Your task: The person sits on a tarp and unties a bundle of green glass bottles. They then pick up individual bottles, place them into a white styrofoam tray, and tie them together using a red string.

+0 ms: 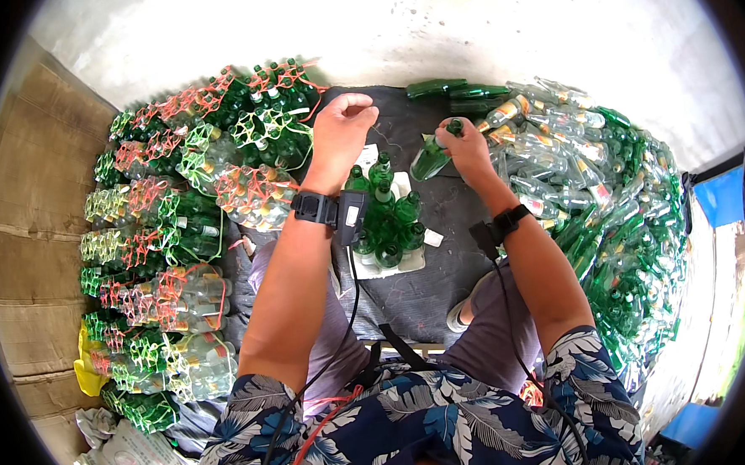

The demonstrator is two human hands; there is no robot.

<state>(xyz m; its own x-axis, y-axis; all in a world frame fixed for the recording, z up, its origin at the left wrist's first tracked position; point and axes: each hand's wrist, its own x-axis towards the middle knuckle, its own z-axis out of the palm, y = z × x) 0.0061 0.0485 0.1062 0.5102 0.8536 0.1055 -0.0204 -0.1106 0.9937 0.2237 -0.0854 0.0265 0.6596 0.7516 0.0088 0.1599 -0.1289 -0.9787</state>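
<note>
My right hand point(467, 147) grips a green glass bottle point(428, 160) by its neck. The bottle tilts, with its base toward the lower left. My left hand point(344, 135) hangs in the air with curled fingers, and whatever they may hold is hidden. Between and below my hands, several green bottles point(384, 219) stand upright, close together, in a white tray point(398, 183) on the dark ground sheet. The held bottle is above and right of this group, apart from it.
Bottles bundled with red and light-green ties point(160, 201) stand in rows at left. On the right, a large heap of loose clear and green bottles point(608, 220) leans along the white wall point(362, 31). A few green bottles point(453, 89) lie at the far edge of the sheet point(430, 293).
</note>
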